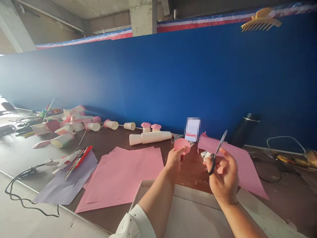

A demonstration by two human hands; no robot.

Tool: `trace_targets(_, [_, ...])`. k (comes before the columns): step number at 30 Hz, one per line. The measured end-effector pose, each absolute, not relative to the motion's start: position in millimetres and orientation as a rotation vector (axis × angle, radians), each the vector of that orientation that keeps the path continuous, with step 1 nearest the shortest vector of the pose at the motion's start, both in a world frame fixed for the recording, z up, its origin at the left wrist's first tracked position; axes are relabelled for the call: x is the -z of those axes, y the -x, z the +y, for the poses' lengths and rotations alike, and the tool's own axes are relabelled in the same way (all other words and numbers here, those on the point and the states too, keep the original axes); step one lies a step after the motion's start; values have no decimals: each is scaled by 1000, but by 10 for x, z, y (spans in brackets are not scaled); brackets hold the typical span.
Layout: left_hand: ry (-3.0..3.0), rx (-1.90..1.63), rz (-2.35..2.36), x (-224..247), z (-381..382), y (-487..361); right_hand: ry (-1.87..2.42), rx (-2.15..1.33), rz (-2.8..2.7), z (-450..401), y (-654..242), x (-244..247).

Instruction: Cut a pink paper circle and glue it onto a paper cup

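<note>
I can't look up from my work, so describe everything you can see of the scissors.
The scissors have a black handle and slim, silvery blades that look like metal. The right hand holds them by the handle, its fingers hiding part of it. They are raised, tips up and leaning slightly right, apart from the pink disc. The blades lie close together; whether they are fully closed, I can't tell.

The left hand (pixel 174 160) pinches a pink paper disc (pixel 182 146). The right hand (pixel 224 175) holds scissors (pixel 218 152) (black-handled, blades pointing up).
</note>
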State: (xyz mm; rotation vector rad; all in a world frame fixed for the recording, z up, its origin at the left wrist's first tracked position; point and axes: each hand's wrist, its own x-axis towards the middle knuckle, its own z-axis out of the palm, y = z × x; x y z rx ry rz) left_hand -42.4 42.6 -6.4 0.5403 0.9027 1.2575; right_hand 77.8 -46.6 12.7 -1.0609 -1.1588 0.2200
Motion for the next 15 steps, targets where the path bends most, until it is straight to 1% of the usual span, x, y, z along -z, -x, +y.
trace_targets(3, [-596, -1269, 854, 32, 405, 437, 1030, -303, -1261, -494, -732, -75])
trace_targets(7, [-682, -1270, 745, -56, 366, 469, 1219, -468, -1281, -392, -793, -33])
trace_targets(11, [-717, -1233, 768, -116, 340, 508, 1460, -730, -1227, -320, -883, -76])
trace_targets(15, [-735, -1214, 755, -74, 369, 536, 1533, -879, -1249, -288, -945, -30])
